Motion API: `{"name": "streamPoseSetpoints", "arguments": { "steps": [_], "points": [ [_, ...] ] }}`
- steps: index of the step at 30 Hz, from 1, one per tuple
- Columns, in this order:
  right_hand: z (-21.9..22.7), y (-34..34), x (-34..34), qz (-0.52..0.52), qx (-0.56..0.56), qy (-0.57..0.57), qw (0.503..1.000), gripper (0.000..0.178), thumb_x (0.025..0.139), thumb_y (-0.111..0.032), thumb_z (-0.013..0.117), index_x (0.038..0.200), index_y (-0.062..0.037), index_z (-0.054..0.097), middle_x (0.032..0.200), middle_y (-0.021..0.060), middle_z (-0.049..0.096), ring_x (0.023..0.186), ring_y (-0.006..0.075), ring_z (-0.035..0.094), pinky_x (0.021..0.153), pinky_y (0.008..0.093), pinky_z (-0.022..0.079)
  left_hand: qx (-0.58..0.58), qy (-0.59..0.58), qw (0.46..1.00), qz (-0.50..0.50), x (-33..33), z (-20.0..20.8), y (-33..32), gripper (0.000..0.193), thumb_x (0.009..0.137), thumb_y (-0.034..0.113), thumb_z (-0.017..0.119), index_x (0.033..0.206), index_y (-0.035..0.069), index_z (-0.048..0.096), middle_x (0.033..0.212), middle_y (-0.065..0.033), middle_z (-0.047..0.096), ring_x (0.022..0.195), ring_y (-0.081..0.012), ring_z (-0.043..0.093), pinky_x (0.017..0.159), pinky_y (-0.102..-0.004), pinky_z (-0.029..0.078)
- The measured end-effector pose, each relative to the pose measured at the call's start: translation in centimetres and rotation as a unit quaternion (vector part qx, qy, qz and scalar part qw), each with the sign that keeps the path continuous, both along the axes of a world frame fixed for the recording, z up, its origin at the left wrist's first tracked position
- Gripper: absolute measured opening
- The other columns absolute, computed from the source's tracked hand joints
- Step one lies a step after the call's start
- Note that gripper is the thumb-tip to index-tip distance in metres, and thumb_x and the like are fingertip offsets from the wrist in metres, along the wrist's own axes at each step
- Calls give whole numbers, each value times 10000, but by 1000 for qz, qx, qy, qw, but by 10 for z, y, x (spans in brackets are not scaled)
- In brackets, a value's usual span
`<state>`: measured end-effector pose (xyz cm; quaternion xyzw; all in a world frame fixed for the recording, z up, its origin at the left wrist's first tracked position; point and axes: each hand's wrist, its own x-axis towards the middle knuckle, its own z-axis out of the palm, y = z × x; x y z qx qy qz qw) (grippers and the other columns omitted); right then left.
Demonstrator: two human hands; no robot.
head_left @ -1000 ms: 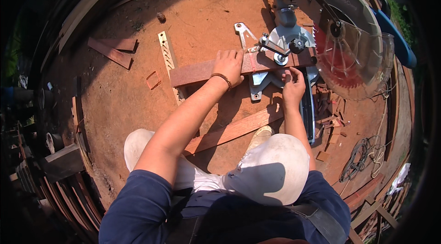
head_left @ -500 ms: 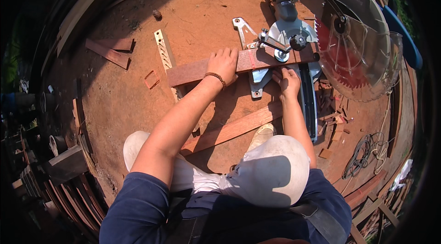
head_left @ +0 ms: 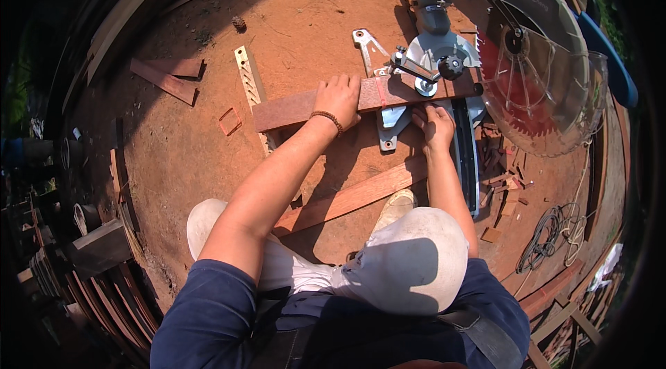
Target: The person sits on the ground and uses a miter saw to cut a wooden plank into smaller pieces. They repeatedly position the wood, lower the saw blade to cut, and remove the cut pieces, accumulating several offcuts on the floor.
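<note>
A reddish-brown wooden board [head_left: 286, 111] lies across the base of a miter saw [head_left: 435, 49]. My left hand [head_left: 338, 100] is closed over the board left of the saw, fingers over its far edge and thumb at the near side. A clamp [head_left: 425, 84] presses on the board's top near its right end. Red marks cross the wood just right of my left hand. My right hand [head_left: 436, 124] is palm up with curled fingers, against the saw base at the board's near edge. What those fingers grip is hidden. The toothed red blade [head_left: 534, 115] stands to the right, partly behind a clear guard.
A pale strip with holes [head_left: 244, 74] runs under the board's left end. Another reddish plank [head_left: 354, 192] lies by my feet. Offcuts [head_left: 510, 188] and coiled cable [head_left: 544, 237] are on the ground at right. Two short boards [head_left: 163, 81] lie at far left.
</note>
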<state>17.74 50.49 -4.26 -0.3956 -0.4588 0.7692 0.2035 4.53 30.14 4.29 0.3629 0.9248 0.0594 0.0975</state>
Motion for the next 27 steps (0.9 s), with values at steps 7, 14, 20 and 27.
{"name": "streamPoseSetpoints", "arguments": {
  "steps": [7,14,20,27],
  "points": [
    [0,0,0,-1,-2,2,1000,139,976,-88,599,891,15,561,952,147,659,853,276,714,729,372,620,-8,-2,1000,2,0,3,2,729,638,265,887,1237,82,513,1165,-128,610,1161,-301,573,948,-449,450],
    [-8,5,0,8,0,5,1000,128,976,-91,599,921,19,567,947,141,661,861,273,709,737,368,618,-2,1,1000,-1,-2,-1,1,743,642,258,885,1258,85,507,1182,-124,607,1167,-301,570,962,-447,446],
    [1,-5,15,33,98,-42,994,127,949,-92,631,970,28,596,878,75,647,812,179,680,711,328,581,-18,-2,1000,-7,0,7,-4,907,654,325,878,1410,101,430,1239,-136,588,1210,-301,548,1019,-443,424],
    [54,-14,10,73,299,-6,951,191,937,-95,691,1078,10,617,843,48,668,730,87,613,660,219,504,69,-45,997,6,-15,17,-14,858,705,452,809,1404,83,477,1282,-179,572,1232,-339,535,1056,-449,402]
  ]
}}
